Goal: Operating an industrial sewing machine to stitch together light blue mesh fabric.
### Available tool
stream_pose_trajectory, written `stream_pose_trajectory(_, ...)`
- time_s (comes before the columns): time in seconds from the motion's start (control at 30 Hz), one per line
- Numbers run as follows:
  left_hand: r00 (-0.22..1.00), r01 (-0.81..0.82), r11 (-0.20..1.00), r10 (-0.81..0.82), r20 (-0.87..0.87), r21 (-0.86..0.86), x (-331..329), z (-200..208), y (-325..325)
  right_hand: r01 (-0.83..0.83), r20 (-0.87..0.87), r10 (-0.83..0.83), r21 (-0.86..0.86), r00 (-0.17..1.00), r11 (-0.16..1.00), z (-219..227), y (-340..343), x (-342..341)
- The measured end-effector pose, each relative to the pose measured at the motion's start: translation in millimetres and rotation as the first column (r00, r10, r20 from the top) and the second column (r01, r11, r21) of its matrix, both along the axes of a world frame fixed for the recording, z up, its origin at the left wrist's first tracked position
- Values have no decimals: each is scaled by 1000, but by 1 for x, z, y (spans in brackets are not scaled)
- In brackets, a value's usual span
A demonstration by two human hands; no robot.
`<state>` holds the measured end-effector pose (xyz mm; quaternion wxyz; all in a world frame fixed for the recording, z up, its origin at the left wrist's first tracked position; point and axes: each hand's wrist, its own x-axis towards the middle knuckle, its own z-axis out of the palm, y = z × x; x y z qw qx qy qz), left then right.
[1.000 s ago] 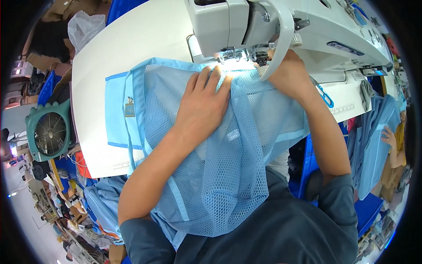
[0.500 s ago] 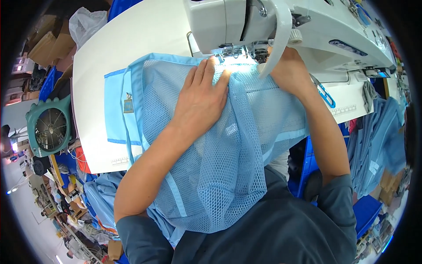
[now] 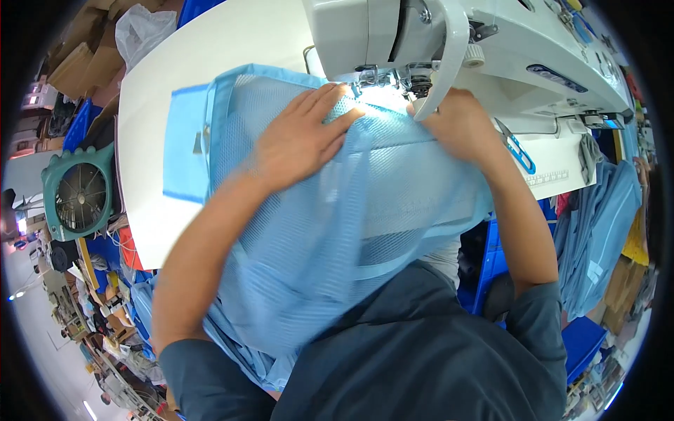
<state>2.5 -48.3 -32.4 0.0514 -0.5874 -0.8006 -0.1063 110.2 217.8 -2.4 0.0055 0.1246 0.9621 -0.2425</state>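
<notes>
- White glare beneath the glossy white sewing machine washes out detail.
- Motion blur smears the light-blue mesh fabric and bare left forearm.
- Fisheye edges curve into black corners.

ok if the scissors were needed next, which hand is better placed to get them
Right, most likely: the blue-handled scissors lie just to the right of the right hand. The left hand is farther off, laid on the blue mesh fabric.
</notes>
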Motion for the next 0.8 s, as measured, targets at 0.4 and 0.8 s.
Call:
stream_pose_trajectory(0.4, 630, -550, 741, 671, 390, -386, 54, 47, 30, -53, 2, 53, 130, 999, 990, -15, -48, 25)
stream_pose_trajectory(0.8, 998, 28, 946, -43, -40, -322, -45, 11, 1, -184, -38, 189, 104, 981, 977, -20, -60, 32)
